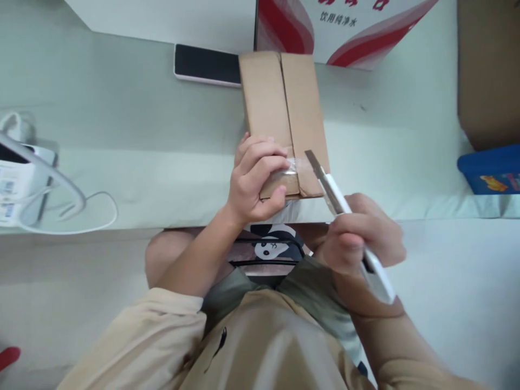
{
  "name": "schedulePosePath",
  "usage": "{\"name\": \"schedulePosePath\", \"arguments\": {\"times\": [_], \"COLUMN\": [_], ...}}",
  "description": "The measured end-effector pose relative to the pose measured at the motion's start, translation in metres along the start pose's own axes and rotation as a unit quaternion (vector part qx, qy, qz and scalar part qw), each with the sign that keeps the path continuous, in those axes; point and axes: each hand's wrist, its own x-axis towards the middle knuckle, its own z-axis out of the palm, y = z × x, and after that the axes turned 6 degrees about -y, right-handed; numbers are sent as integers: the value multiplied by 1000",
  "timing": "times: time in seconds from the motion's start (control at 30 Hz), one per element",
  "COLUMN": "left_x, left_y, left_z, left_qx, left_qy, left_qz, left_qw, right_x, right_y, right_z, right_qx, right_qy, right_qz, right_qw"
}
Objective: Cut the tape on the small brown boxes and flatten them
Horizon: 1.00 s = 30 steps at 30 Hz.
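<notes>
A small brown cardboard box [284, 103] lies on the pale table [142, 151], its two top flaps meeting along a centre seam. Clear tape [293, 165] crosses the near end of the box. My left hand [255, 179] grips that near left corner, fingers on top and thumb at the edge. My right hand [359, 235] holds a white utility knife [345, 208]. Its extended blade tip [313, 160] rests on or just above the box's near right part beside the tape.
A dark phone [205, 65] lies behind the box. A red and white carton [345, 27] stands at the back. A large brown box [487, 70] and a blue item [489, 168] are at the right. White devices with cables [36, 179] lie at the left.
</notes>
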Motion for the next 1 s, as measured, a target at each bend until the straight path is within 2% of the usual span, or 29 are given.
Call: {"name": "schedulePosePath", "arguments": {"times": [0.13,0.27,0.33,0.43,0.53,0.6,0.67,0.8,0.9,1.0], "left_x": [-1,-1,-1,-1,-2,-3,-3,-2,0,0], "left_y": [-5,-8,-7,-7,-7,-8,-7,-3,0,0], "left_z": [1,0,0,1,3,4,5,4,3,2], "left_qx": [9,21,9,-12,-16,10,20,-6,-3,-7], "left_qy": [21,-4,-10,4,25,47,55,26,12,14], "left_qz": [86,46,28,43,86,134,151,82,37,33], "left_qw": [996,999,1000,999,996,990,987,996,999,999], "right_x": [8,15,16,17,16,16,16,18,20,22], "right_y": [-2,3,3,1,0,-4,-11,-26,-30,-29], "right_z": [22,32,31,28,25,22,18,11,11,12], "right_qx": [-20,-25,-28,-51,-79,-89,-96,-106,-110,-102], "right_qy": [88,119,109,95,85,59,25,-32,-43,-53], "right_qz": [-41,-91,-101,-104,-107,-95,-67,-5,11,17], "right_qw": [995,988,988,989,987,990,993,994,993,993]}}
